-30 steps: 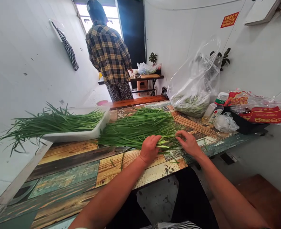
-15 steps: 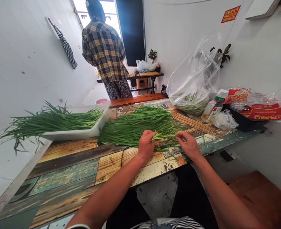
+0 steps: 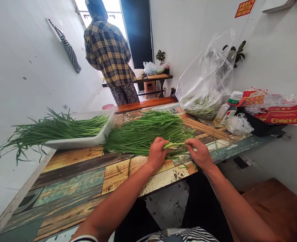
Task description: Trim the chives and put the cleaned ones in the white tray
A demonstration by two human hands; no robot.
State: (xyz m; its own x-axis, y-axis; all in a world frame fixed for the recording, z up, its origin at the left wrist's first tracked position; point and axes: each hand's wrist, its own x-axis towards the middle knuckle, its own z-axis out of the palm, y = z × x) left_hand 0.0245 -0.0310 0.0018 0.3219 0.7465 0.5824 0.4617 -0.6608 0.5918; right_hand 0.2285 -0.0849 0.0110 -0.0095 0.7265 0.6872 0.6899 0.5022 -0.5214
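Observation:
A small bunch of garlic chives [image 3: 175, 145] stretches between my two hands over the table's near side. My left hand [image 3: 157, 153] is closed round the leafy part of the bunch. At the pale stem ends, my right hand [image 3: 199, 153] pinches with thumb and forefinger. Just beyond both hands lies a wide pile of garlic chives [image 3: 143, 131], its stems toward the right. More chives [image 3: 70, 126] rest in a white plastic tray [image 3: 101, 137] at the left, leaves hanging over its edge.
Thin wooden skewers [image 3: 206, 128] lie right of the pile. Behind them stand a clear plastic bag [image 3: 201, 97] of greens, a bottle [image 3: 231, 106], crumpled plastic [image 3: 239, 124] and red packaging [image 3: 276, 112]. A person in a plaid shirt [image 3: 110, 53] stands at a far table [image 3: 158, 78].
My left hand has shifted slightly right along the bunch, closer to my right hand. The right hand stays at the stem ends. The view has tilted a little.

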